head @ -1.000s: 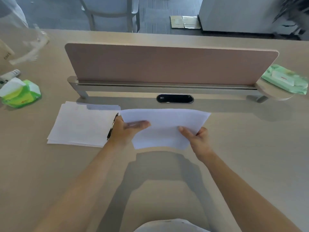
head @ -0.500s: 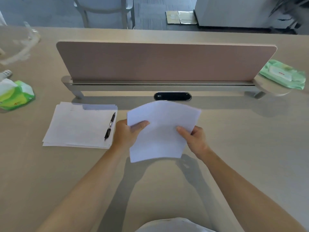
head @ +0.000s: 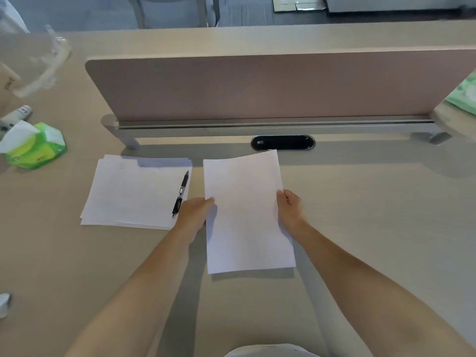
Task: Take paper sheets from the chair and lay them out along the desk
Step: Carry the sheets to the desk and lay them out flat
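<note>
A white paper sheet is held upright in portrait, just above the beige desk, casting a shadow under its near edge. My left hand grips its left edge with the thumb on top. My right hand grips its right edge the same way. To the left lies a stack of white sheets flat on the desk, with a black pen on its right side.
A pink divider panel on a metal rail runs across the desk behind the sheets, with a black cable port before it. A green tissue pack sits far left, a green wipes pack far right. A chair stands beyond.
The sheet has turned from landscape to portrait and come down towards the desk, to the right of the stack. Both hands shifted to its side edges.
</note>
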Available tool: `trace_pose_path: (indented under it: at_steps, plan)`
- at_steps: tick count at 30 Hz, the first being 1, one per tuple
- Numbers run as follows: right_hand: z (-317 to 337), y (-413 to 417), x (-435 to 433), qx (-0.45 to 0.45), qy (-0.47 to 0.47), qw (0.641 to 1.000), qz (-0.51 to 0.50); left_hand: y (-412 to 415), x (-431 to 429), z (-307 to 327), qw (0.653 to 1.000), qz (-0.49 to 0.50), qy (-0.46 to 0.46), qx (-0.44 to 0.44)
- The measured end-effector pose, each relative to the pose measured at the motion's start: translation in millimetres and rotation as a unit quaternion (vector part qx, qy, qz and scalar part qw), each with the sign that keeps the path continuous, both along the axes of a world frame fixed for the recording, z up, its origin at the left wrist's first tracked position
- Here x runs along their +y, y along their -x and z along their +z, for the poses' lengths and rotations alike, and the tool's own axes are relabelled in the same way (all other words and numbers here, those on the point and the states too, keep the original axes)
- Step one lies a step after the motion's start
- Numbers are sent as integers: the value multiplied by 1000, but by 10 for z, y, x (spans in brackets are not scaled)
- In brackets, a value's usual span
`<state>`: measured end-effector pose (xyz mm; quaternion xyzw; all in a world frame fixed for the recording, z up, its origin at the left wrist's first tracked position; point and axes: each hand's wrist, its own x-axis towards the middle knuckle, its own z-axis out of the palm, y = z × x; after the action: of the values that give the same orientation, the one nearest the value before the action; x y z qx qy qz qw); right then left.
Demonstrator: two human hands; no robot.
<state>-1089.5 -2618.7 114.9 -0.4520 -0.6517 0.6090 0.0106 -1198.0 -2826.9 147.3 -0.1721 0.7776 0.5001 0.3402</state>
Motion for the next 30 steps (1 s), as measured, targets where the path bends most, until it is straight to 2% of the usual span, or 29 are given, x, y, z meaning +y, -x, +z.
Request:
trace_pose_path:
  at_steps: [5, 13, 24, 30]
  plan:
    - [-87, 217, -106, -78, 22, 996, 25, 76, -85, -296, 993, -68, 70, 67]
    - [-52, 401, -145, -126, -11, 990, 69, 195, -37, -415, 974, -23, 174, 141]
    - [-108, 391, -198, -139, -25, 984, 107, 95, -118, -426, 975, -70, 134, 161]
    - [-107, 424, -201, -133, -26, 985, 107, 100, -116, -461, 981, -42, 111, 151]
